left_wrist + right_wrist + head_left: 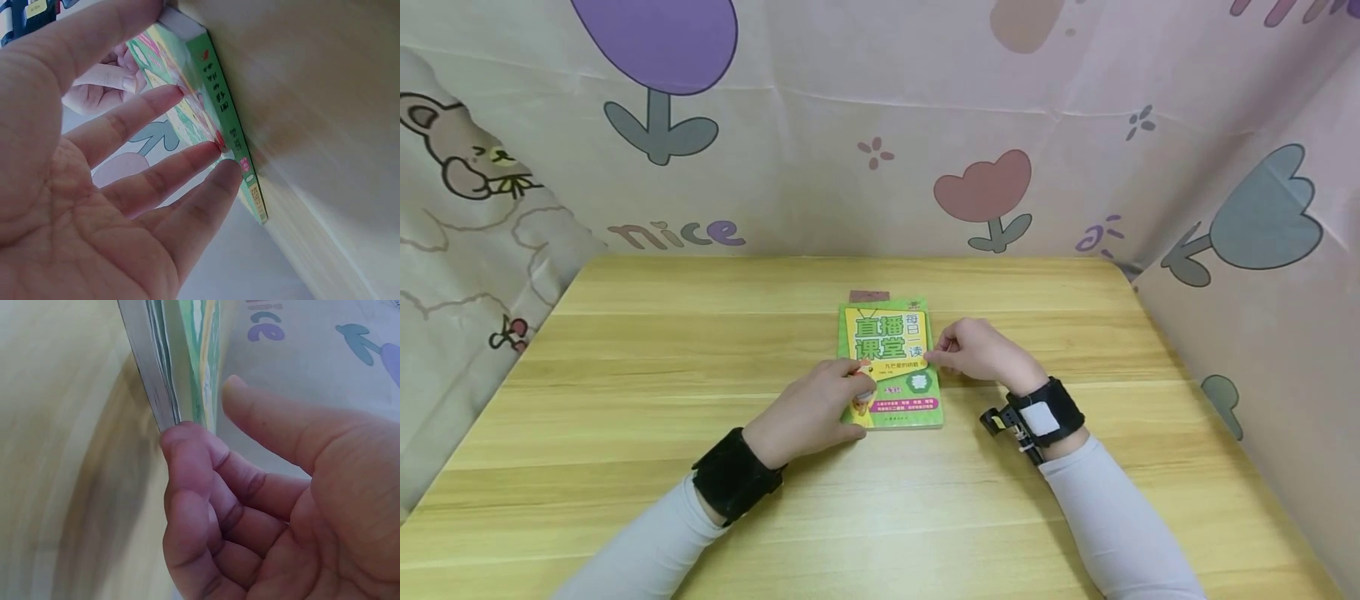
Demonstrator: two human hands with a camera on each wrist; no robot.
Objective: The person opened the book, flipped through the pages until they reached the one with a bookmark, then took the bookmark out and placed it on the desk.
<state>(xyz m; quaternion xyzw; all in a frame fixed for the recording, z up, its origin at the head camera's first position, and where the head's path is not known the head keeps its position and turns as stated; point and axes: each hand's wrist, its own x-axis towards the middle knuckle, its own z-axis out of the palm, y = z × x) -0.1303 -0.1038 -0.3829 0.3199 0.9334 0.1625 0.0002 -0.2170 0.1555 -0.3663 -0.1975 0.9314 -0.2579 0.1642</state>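
Observation:
A green and yellow paperback book (891,400) lies on the wooden table with its front cover up. My left hand (817,408) rests at its left side, fingers extended. In the left wrist view, the left fingertips (212,150) touch the cover beside the spine, and the thumb reaches the bottom edge. At the right page edge is my right hand (981,352). In the right wrist view its curled index finger (187,434) meets the page edge, while the thumb (250,403) lies close to the cover. The pages (165,362) there stand slightly apart.
A small dark reddish rectangle (869,296) lies at the book's top edge. The wooden table (662,350) ends at a printed cloth backdrop (820,183), and another cloth wall (1285,333) rises on the right. A wrist camera (1011,429) juts out from the right wristband.

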